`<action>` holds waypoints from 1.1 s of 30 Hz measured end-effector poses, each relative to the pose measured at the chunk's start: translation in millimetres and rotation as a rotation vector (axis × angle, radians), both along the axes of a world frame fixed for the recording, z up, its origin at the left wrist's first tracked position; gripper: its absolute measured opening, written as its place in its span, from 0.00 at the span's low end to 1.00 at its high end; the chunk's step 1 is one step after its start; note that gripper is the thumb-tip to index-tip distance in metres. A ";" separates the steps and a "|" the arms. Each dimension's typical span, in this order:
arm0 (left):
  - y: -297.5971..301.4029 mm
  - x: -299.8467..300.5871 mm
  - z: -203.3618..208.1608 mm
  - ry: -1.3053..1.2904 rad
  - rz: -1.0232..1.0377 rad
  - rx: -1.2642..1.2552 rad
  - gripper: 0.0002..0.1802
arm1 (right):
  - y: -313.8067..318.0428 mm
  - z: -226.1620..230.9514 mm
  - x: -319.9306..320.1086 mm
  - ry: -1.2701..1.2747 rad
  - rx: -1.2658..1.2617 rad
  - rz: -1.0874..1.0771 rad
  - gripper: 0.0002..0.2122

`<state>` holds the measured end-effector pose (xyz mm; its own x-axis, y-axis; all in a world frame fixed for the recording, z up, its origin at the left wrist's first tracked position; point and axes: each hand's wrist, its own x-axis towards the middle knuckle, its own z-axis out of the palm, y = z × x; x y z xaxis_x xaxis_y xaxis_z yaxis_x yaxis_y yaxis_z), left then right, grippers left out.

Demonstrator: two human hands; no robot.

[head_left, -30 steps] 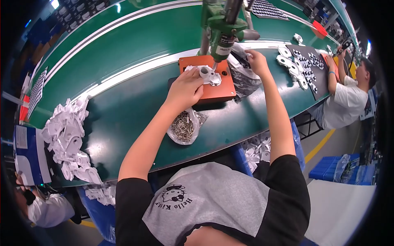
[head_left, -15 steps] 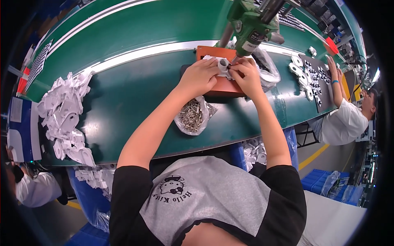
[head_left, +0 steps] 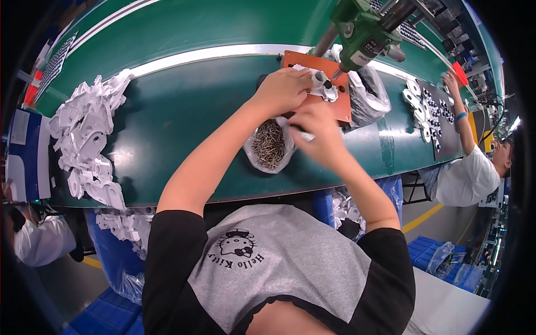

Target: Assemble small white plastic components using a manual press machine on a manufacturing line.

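My left hand (head_left: 283,91) has its fingers closed on the near left side of a white plastic part (head_left: 329,94). That part lies on an orange fixture plate (head_left: 343,109), with a round tube and a small black piece (head_left: 328,85) on it. Beneath the head of a green press machine (head_left: 357,42), its thin tip stands just beyond the part. My right hand (head_left: 319,133) is over the right rim of a clear bag of metal screws (head_left: 269,146). Motion smears its bent fingers, and whether they hold anything is hidden.
A heap of white plastic parts (head_left: 89,134) covers the bench's left end. Right of the fixture sits a clear plastic bag (head_left: 369,97). Farther right, white parts (head_left: 416,106) lie beside a dark mat (head_left: 441,120) of small black pieces, where another person (head_left: 468,167) reaches in.
My right hand has come off the white part and moved down toward the screw bag. My left hand stays at the part. The whole view has shifted slightly.
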<state>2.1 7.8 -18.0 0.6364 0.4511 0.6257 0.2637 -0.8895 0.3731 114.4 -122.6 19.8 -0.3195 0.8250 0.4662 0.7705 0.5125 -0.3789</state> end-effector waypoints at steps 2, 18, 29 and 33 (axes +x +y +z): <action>0.8 1.2 -3.0 -0.012 0.018 0.032 0.10 | -2.9 -11.7 -25.1 -0.037 -0.077 0.075 0.09; 2.3 3.7 -6.2 0.010 0.038 -0.022 0.09 | 6.2 -23.6 -44.3 0.064 -0.044 0.039 0.06; -0.4 -0.9 7.5 0.117 -0.015 -0.125 0.19 | 9.4 -6.3 -26.2 0.228 -0.368 0.086 0.04; -0.5 -0.6 9.0 0.147 -0.023 -0.185 0.19 | 9.8 3.7 -14.0 0.438 -0.662 0.075 0.04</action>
<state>1.4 7.3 -9.0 0.7261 0.5336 0.4337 0.3074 -0.8161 0.4894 100.4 -112.7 23.5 -0.2866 0.9579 -0.0174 0.4531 0.1196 -0.8834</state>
